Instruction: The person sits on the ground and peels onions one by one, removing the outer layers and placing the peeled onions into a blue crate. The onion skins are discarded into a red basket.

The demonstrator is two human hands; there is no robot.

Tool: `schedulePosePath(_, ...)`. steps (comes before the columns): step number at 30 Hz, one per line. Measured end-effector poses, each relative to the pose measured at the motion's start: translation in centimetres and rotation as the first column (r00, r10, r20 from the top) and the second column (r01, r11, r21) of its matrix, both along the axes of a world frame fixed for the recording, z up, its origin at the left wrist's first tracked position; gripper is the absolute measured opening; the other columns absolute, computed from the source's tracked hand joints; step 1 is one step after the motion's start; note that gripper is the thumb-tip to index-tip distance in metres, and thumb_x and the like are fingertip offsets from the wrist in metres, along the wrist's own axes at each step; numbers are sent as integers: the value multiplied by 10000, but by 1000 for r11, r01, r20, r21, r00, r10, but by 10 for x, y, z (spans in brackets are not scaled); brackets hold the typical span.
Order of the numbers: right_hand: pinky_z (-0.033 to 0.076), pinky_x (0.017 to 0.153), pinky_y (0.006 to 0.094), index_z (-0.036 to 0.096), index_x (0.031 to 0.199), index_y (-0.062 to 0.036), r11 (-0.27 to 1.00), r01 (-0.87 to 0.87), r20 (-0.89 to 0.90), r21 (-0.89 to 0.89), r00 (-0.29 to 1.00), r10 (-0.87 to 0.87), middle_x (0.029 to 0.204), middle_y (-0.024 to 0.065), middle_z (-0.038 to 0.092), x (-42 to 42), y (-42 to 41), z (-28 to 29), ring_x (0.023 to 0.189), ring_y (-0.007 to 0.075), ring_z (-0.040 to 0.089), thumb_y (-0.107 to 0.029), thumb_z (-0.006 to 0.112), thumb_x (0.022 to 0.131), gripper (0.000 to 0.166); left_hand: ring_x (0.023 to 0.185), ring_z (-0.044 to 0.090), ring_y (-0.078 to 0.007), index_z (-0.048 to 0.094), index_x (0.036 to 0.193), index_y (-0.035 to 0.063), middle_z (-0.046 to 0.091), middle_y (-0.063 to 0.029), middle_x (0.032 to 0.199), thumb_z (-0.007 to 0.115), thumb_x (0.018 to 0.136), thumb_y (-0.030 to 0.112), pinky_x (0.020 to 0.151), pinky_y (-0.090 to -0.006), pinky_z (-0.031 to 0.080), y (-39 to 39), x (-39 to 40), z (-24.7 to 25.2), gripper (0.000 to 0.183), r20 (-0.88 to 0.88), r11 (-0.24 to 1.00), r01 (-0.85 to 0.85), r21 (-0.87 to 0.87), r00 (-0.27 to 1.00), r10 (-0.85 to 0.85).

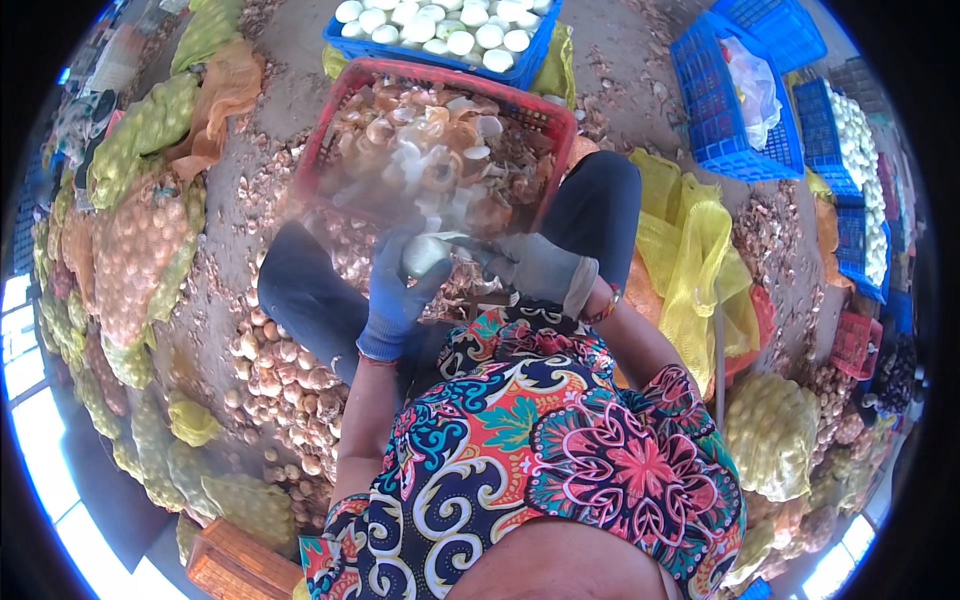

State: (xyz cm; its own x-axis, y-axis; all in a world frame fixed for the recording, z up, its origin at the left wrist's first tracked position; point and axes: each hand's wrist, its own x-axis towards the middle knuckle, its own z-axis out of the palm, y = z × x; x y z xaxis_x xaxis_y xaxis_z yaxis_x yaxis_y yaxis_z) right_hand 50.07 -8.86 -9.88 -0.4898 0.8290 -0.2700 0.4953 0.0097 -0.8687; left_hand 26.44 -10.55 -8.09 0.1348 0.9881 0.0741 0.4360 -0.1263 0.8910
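My left hand (397,289), in a blue knitted glove, holds a peeled white onion (425,255). My right hand (532,266), in a grey glove, is closed at the onion's right side, its fingertips blurred. A pale strip of onion skin (450,235) lies between the hands at the onion's top; whether a knife is in the right hand cannot be told. Just beyond my hands stands a red plastic crate (564,142) filled with loose onion skins (442,161). Behind it, a blue plastic crate (529,73) holds many peeled white onions (418,28).
Unpeeled onions (289,375) lie heaped on the floor by my left knee. Full mesh sacks (142,247) line the left side. Yellow mesh sacks (694,240) lie beside my right knee. Blue crates (731,112) stand at upper right, and a person (896,382) sits at far right.
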Motion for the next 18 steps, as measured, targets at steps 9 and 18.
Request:
schedulePosePath(9, 483, 578, 289, 644, 1104, -8, 971, 56, -79, -234, 994, -77, 784, 21, 656, -4, 11, 1, 609, 123, 565, -249, 547, 1006, 277, 1073, 627, -259, 512, 1294, -6, 612, -137, 1178, 647, 933, 209, 904, -386, 539, -7, 9, -39, 442, 835, 893, 29, -449, 371, 407)
schedulePosePath(18, 515, 672, 383, 587, 1161, -27, 872, 400, -264, 283, 906, -330, 845, 163, 676, -49, -1, 26, 754, 319, 668, -299, 622, 955, 343, 1007, 638, -182, 555, 1263, -19, 634, -116, 1158, 617, 964, 190, 868, -311, 546, -6, 26, -26, 371, 619, 926, -40, -375, 733, 282)
